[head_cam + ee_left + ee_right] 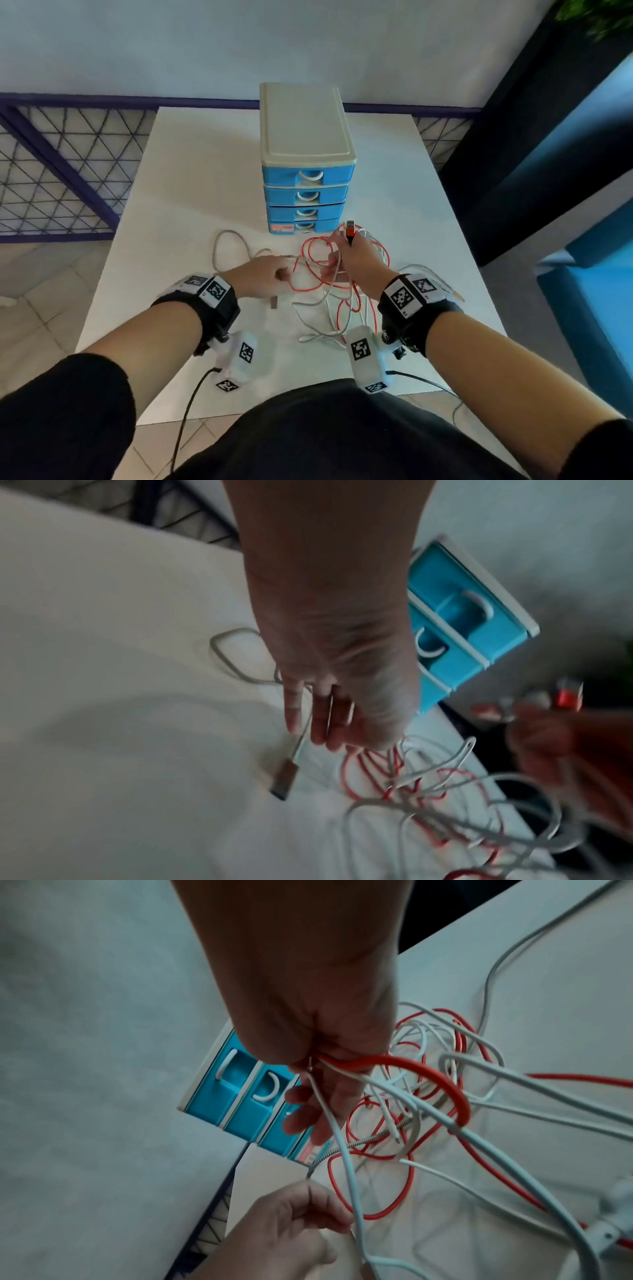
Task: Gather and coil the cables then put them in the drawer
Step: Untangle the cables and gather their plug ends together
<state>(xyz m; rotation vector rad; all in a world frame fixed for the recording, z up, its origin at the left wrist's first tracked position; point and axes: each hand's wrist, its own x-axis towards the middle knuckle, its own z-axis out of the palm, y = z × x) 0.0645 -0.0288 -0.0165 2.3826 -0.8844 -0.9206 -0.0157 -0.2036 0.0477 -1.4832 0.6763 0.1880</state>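
Cables first, nearest us: loose loops of the white cable (318, 337) and the red cable (356, 301) sprawl on the white table (191, 192) just in front of our wrists, still tangled together. Moving out, our left hand (263, 275) sits left of the tangle with fingers curled, pinching the braided cable (226, 236); its metal plug (284, 780) dangles below the fingers. That braided line runs roughly left to right, from a loop lying on the far-left side across to our right hand (352, 263). The right hand is raised over the heap, closed round a bunch of red and white strands, with the red USB plug (350, 230) sticking up above the fist. So the move ahead, we judge, turns on that left-to-right axis: the free braided length lies to the left, nearer our left hand, and wants feeding rightward into the held bundle. Farthest out stands the blue drawer unit (306, 192), directly beyond the right hand, all four drawers shut. None of the cables is coiled yet, we reckon.
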